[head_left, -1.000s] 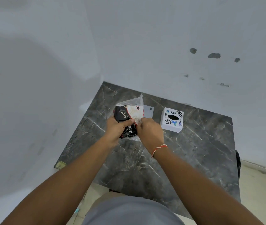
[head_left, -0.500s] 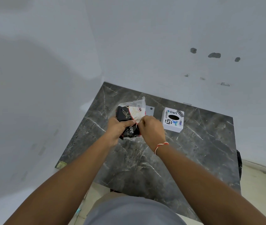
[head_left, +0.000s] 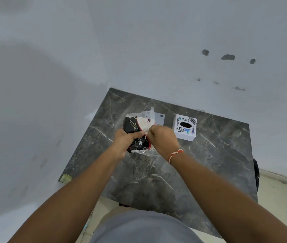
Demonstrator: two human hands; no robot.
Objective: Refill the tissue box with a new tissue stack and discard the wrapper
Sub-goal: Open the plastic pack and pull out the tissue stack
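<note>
Left hand [head_left: 124, 141] grips the tissue pack [head_left: 135, 132] at the desk's [head_left: 209, 163] far centre; right hand [head_left: 163, 137] pinches its wrapper. Risk: a hard tear could rip tissues or knock the box [head_left: 184, 128] just right. Count: one pack, one box, one grey card [head_left: 159, 118].
</note>
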